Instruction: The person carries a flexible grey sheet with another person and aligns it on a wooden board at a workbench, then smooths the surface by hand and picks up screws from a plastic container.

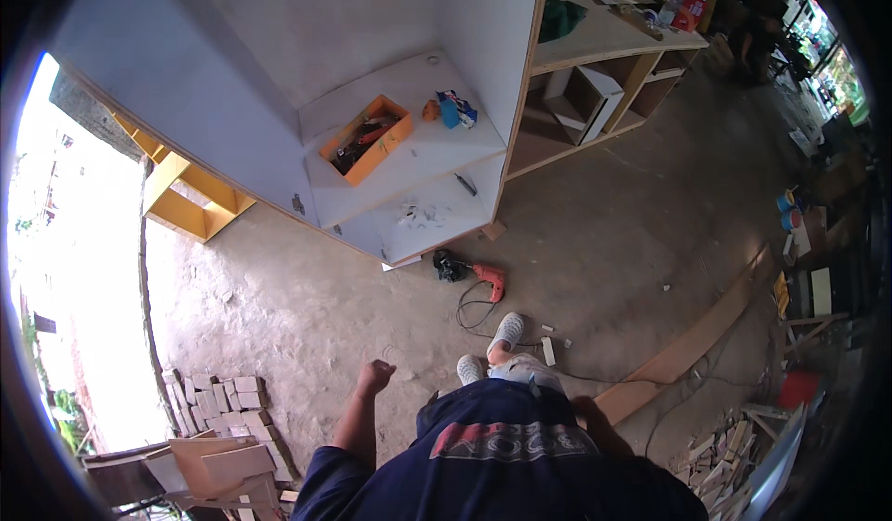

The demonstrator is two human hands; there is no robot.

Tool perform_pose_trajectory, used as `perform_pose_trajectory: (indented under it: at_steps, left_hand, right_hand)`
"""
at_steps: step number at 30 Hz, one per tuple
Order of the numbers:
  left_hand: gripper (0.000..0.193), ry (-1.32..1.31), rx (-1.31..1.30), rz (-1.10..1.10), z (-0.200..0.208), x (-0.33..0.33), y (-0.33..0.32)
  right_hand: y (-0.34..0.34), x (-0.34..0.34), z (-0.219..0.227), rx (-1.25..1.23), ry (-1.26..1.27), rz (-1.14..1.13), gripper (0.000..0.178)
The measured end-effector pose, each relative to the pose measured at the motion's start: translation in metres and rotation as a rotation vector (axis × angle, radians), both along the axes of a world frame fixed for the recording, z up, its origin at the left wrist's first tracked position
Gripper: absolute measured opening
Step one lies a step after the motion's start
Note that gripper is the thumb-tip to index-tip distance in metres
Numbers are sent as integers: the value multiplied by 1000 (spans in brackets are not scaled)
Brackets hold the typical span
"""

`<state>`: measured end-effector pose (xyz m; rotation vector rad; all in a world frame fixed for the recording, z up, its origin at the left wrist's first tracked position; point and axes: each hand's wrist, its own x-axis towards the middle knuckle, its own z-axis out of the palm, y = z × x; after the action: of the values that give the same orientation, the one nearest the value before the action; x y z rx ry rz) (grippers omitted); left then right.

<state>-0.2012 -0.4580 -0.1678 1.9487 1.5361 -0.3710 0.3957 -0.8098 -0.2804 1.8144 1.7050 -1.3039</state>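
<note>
My left hand (375,375) hangs over the floor to the left of my body, its fingers curled closed, and no object shows in it. On the other side my right arm (602,421) is in shadow against my dark shirt, and the fingers there are hidden. Ahead of my feet lies a red power drill (489,281) with a black front part and a cable. Beyond it stands a large white cabinet (409,219), open toward me. An orange toolbox (383,157) full of tools sits on its inner board, beside a blue packet (455,110). A dark slim tool (465,184) lies nearer its edge.
A low shelf unit (609,52) adjoins the cabinet on the right, and a yellow shelf frame (190,201) stands on the left. Bricks (228,400) and board offcuts (223,470) lie at lower left. A long brown plank (688,335) and a cable cross the floor at right.
</note>
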Motion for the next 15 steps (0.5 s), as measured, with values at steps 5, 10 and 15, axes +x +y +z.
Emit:
perform_pose_trajectory:
  at_steps: [5,10,15]
  left_hand:
    - [58,-52,-230,192,4,20,-52]
    - [55,-79,-197,285,31,37,-86]
    - [59,-160,-394,615,43,50,-81]
  right_hand:
    - [192,69,36,389,21,-578,30]
    - [460,76,137,964,137,-650,44]
    - [655,52,252,1372,197,-652,62]
